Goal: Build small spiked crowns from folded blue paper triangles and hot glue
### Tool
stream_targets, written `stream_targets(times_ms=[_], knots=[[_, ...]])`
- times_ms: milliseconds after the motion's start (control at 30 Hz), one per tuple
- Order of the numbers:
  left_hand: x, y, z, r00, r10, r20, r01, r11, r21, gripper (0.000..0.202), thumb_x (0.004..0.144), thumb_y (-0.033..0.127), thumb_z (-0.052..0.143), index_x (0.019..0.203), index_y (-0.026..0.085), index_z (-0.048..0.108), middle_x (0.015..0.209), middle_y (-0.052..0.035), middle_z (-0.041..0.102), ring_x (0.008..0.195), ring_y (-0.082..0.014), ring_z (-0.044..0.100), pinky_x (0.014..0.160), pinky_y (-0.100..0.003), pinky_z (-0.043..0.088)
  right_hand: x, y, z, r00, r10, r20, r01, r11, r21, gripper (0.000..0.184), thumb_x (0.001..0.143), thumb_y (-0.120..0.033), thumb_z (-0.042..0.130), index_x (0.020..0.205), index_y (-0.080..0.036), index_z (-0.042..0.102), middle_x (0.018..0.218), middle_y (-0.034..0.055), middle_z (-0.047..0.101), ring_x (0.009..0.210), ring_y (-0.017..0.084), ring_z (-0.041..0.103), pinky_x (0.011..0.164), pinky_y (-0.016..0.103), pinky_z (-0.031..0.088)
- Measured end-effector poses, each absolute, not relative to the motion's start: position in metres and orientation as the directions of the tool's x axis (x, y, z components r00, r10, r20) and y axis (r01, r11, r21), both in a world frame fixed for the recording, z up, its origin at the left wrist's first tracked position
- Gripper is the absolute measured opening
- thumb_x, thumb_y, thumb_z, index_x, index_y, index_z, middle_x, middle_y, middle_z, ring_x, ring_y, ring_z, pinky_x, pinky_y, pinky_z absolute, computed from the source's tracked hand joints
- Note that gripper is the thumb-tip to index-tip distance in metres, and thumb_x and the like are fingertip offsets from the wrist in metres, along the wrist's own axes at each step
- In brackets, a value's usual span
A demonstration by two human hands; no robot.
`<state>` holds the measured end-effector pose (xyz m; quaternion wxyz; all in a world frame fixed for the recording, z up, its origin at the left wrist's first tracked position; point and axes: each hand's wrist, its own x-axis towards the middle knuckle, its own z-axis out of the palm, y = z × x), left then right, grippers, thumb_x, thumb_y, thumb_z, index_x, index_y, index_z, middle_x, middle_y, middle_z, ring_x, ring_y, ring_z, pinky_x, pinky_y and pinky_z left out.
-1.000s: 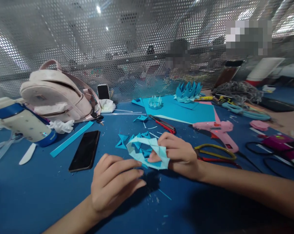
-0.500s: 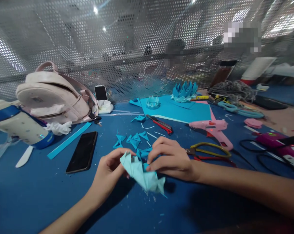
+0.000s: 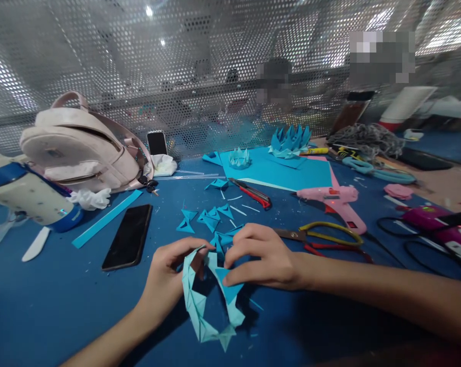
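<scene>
A ring of light-blue folded paper [image 3: 194, 306] with pointed tips hangs tilted over the table, its opening facing me. My left hand [image 3: 173, 262] pinches the ring's upper left edge between thumb and fingers. My right hand [image 3: 259, 257] is closed on a darker blue folded paper triangle [image 3: 230, 291], which lies against the inner right side of the ring. Just beyond my fingers several loose blue folded triangles [image 3: 209, 218] are scattered. Scissors with yellow handles [image 3: 332, 232] lie beyond my right wrist.
Behind the triangles lies a red utility knife [image 3: 255, 194], with a pink glue gun [image 3: 332, 196] to its right. Two paper crowns, one small [image 3: 239, 159] and one larger [image 3: 289, 142], stand on blue sheets [image 3: 269, 176]. A phone [image 3: 128, 237], bottle [image 3: 31, 193] and backpack [image 3: 77, 148] are left.
The paper ring has been turned so that its opening now faces me and its lower end hangs nearer. The darker triangle under my right fingers shows more fully.
</scene>
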<state>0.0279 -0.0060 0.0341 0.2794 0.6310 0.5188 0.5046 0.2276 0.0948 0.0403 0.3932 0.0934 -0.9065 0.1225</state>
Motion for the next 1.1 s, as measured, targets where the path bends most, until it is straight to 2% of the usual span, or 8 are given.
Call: stream_targets(times_ms=[67, 133, 233, 333, 433, 567, 767, 1100], knots=[[0.028, -0.005, 0.03, -0.023, 0.955, 0.297, 0.367, -0.268, 0.891, 0.015, 0.091, 0.026, 0.059, 0.094, 0.019, 0.072, 0.059, 0.0005, 0.065, 0.05, -0.0121, 0.059, 0.049, -0.021, 0.048, 0.227, 0.094, 0.04, -0.697, -0.061, 0.714, -0.291, 0.935, -0.204, 0.036, 0.104, -0.029, 0.038, 0.094, -0.017, 0.07, 0.092, 0.0067, 0.072, 0.085, 0.015, 0.055, 0.08, 0.03, 0.046], [0.026, -0.004, 0.024, -0.021, 0.957, 0.289, 0.367, -0.262, 0.892, 0.022, 0.09, 0.025, 0.06, 0.11, 0.021, 0.068, 0.083, -0.0044, 0.073, 0.071, -0.017, 0.068, 0.064, -0.026, 0.055, 0.226, 0.092, 0.039, -0.71, 0.022, 0.704, -0.296, 0.897, -0.327, 0.026, 0.102, -0.024, 0.045, 0.095, -0.015, 0.068, 0.091, 0.0068, 0.072, 0.085, 0.014, 0.058, 0.083, 0.031, 0.046], [0.024, -0.001, 0.016, -0.057, 0.933, 0.355, 0.342, -0.316, 0.885, 0.041, 0.09, 0.024, 0.06, 0.13, 0.025, 0.055, 0.126, -0.011, 0.063, 0.112, -0.0238, 0.062, 0.095, -0.039, 0.05, 0.225, 0.089, 0.04, -0.692, 0.306, 0.654, -0.195, 0.793, -0.577, 0.005, 0.092, -0.02, 0.064, 0.09, -0.016, 0.067, 0.084, 0.0039, 0.07, 0.083, 0.015, 0.059, 0.081, 0.03, 0.047], [0.022, -0.001, 0.015, -0.087, 0.922, 0.376, 0.292, -0.338, 0.895, 0.046, 0.093, 0.025, 0.057, 0.138, 0.027, 0.046, 0.137, -0.0111, 0.054, 0.127, -0.0252, 0.051, 0.107, -0.044, 0.041, 0.223, 0.091, 0.047, -0.722, 0.545, 0.426, -0.021, 0.599, -0.801, 0.013, 0.081, -0.024, 0.076, 0.089, -0.017, 0.069, 0.086, 0.0022, 0.069, 0.08, 0.014, 0.06, 0.076, 0.028, 0.047], [0.021, -0.005, 0.02, -0.061, 0.92, 0.386, 0.227, -0.364, 0.903, 0.048, 0.095, 0.028, 0.052, 0.142, 0.03, 0.041, 0.144, -0.0072, 0.048, 0.136, -0.0249, 0.042, 0.115, -0.043, 0.031, 0.223, 0.097, 0.059, -0.812, 0.562, 0.156, 0.091, 0.386, -0.918, 0.024, 0.077, -0.028, 0.079, 0.096, -0.018, 0.069, 0.089, 0.0001, 0.067, 0.071, 0.011, 0.056, 0.066, 0.023, 0.045], [0.02, -0.009, 0.024, 0.034, 0.937, 0.347, 0.213, -0.345, 0.914, 0.033, 0.1, 0.036, 0.042, 0.129, 0.028, 0.056, 0.13, -0.0053, 0.059, 0.128, -0.0244, 0.049, 0.109, -0.037, 0.035, 0.226, 0.103, 0.069, -0.888, 0.458, -0.032, 0.163, 0.249, -0.955, 0.035, 0.074, -0.026, 0.079, 0.105, -0.018, 0.065, 0.068, -0.006, 0.059, 0.06, 0.009, 0.05, 0.057, 0.021, 0.038], [0.023, -0.005, 0.021, -0.002, 0.971, 0.24, 0.379, -0.222, 0.898, 0.007, 0.09, 0.03, 0.062, 0.09, 0.023, 0.064, 0.088, -0.0004, 0.065, 0.088, -0.018, 0.06, 0.082, -0.03, 0.042, 0.229, 0.107, 0.073, -0.878, 0.477, 0.036, 0.176, 0.392, -0.903, 0.03, 0.079, -0.025, 0.075, 0.106, -0.019, 0.067, 0.078, -0.0026, 0.067, 0.071, 0.011, 0.057, 0.062, 0.022, 0.037], [0.025, -0.005, 0.019, -0.002, 0.976, 0.216, 0.359, -0.201, 0.912, 0.005, 0.083, 0.026, 0.069, 0.082, 0.022, 0.065, 0.085, -0.0002, 0.064, 0.086, -0.0171, 0.059, 0.081, -0.03, 0.042, 0.227, 0.112, 0.067, -0.863, 0.502, 0.052, 0.138, 0.334, -0.933, 0.008, 0.082, -0.022, 0.07, 0.082, -0.015, 0.068, 0.082, 0.0018, 0.07, 0.075, 0.012, 0.061, 0.069, 0.024, 0.044]])
